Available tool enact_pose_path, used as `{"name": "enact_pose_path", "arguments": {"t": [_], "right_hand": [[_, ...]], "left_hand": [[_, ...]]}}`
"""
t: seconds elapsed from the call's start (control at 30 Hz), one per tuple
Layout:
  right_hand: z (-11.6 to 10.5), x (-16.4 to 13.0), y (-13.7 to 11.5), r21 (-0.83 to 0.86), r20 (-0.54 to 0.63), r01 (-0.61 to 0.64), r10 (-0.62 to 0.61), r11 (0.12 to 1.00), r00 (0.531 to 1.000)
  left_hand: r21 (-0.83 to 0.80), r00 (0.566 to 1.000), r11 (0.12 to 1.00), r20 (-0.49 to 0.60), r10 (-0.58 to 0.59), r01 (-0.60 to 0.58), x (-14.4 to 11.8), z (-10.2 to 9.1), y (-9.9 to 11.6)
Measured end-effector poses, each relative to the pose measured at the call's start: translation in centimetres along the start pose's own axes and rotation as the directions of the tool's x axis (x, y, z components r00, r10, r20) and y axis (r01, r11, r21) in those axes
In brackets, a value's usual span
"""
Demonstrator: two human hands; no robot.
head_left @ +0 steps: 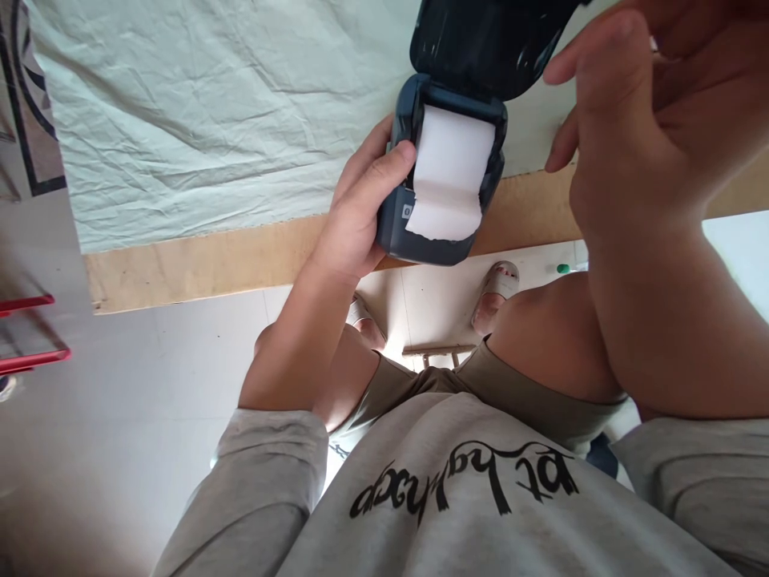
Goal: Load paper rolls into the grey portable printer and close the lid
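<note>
In the head view, the left hand [360,212] grips the left side of a dark label printer [441,172] held over the table edge [240,256], its lid [481,40] raised and white paper [448,180] hanging out. The right hand [637,120] hovers loosely spread, just right of the printer.

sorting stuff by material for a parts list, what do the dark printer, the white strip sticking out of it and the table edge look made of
Printer, gripped by the left hand: looks like moulded plastic, dark blue-grey, its open lid glossy with reflections.
White strip: seemingly thin matte paper; it curls and its end is ragged.
Table edge: probably bare wood or plywood, pale tan with faint grain, unvarnished.
</note>
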State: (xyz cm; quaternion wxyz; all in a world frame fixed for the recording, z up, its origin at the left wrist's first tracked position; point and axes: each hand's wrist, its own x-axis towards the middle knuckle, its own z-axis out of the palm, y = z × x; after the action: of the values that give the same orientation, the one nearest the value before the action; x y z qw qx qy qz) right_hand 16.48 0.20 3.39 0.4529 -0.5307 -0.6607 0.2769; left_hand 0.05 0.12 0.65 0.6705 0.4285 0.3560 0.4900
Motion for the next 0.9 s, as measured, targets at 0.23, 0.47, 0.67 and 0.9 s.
{"name": "enact_pose_path", "arguments": {"t": [0.23,0.47,0.67,0.9], "right_hand": [[0.2,0.0,-0.1,-0.587,0.240,0.282,-0.170,0.759,0.956],[0.1,-0.2,-1.5,-0.629,0.371,0.254,-0.003,0.734,0.929],[0.2,-0.2,-1.2,-0.592,0.346,0.207,0.013,0.779,0.938],[0.1,-0.1,-1.1,-0.689,0.422,0.260,0.083,0.677,0.903]], "left_hand": [[-0.047,0.951,0.954,-0.074,-0.300,0.297,-0.5,0.7,0.3],[0.188,0.998,0.980,0.016,0.060,-0.061,-0.3,0.1,0.1],[0.304,0.998,0.950,0.022,0.060,-0.064,-0.5,0.4,0.3],[0.053,0.998,0.998,0.046,0.036,-0.039,-0.4,0.0,0.2]]}}
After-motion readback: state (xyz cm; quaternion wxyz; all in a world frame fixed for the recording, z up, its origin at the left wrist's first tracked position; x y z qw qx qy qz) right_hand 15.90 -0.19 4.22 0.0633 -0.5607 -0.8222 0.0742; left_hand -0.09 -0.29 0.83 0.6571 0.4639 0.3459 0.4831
